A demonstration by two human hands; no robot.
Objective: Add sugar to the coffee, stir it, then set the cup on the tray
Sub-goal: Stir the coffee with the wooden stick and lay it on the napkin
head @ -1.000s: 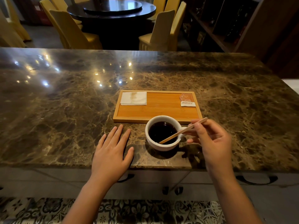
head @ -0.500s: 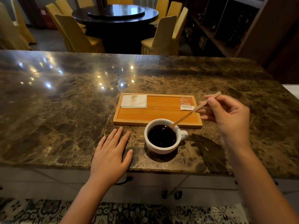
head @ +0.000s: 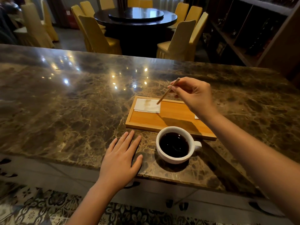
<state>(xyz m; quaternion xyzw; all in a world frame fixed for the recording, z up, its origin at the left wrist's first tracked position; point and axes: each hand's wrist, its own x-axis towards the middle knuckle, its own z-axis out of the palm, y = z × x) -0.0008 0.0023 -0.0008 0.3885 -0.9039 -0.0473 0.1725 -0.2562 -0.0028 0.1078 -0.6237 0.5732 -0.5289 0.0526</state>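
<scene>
Two fingertips and the thumb of your right hand [head: 193, 96] pinch the upper end of the wooden stirrer [head: 168, 91]; the remaining fingers are curled loosely and hold nothing else. The stirrer's long axis runs diagonally: the gripped end points up and away to your right, and the free tip points down and toward your left, ending over or on the near-right corner of the white napkin [head: 146, 106]. Contact with the napkin cannot be confirmed.

Compare this with one second ago: the tip was then immersed in the coffee. It has since been lifted clear of the cup and carried across the tray [head: 162, 120] to the napkin. Treat this as the end of the stirring step. The stirrer is probably about to be laid down, which frees your right hand for the cup.

Your left hand [head: 120, 161] is flat on the marble counter [head: 65, 111], fingers extended and slightly spread, holding nothing. It has not moved. It sits just beside the cup, not touching it.

The white cup [head: 176, 145] stands upright on the counter, just in front of the tray's near edge and off the tray. Its handle points to your right. The coffee level is high, so a tilted or hurried lift is likely to spill.

A small packet [head: 196, 117] at the tray's right end is mostly hidden by your right forearm. The remaining step is placing the cup on the open wooden area of the tray.
</scene>
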